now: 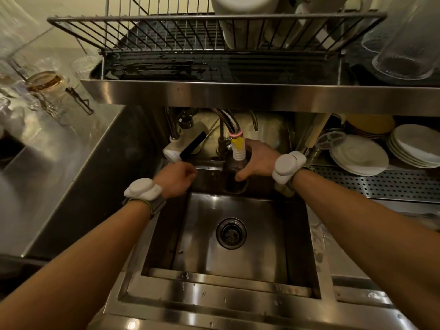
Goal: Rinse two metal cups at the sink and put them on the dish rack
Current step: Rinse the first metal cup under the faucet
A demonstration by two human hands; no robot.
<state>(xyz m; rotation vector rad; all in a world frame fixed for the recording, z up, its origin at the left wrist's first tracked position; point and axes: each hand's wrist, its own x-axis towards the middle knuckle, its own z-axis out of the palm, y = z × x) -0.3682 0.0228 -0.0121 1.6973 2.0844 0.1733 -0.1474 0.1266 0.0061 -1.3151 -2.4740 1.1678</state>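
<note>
Right hand (258, 158) grips one metal cup (234, 185) under spout (238, 150); left hand (176, 178) curled.

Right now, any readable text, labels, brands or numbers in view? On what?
No legible text anywhere.
White container on the dish rack: dark print at the frame's top edge, cut off, too blurred to read.
Metal cup in the right hand, wrist devices, plates: no markings visible.
</note>
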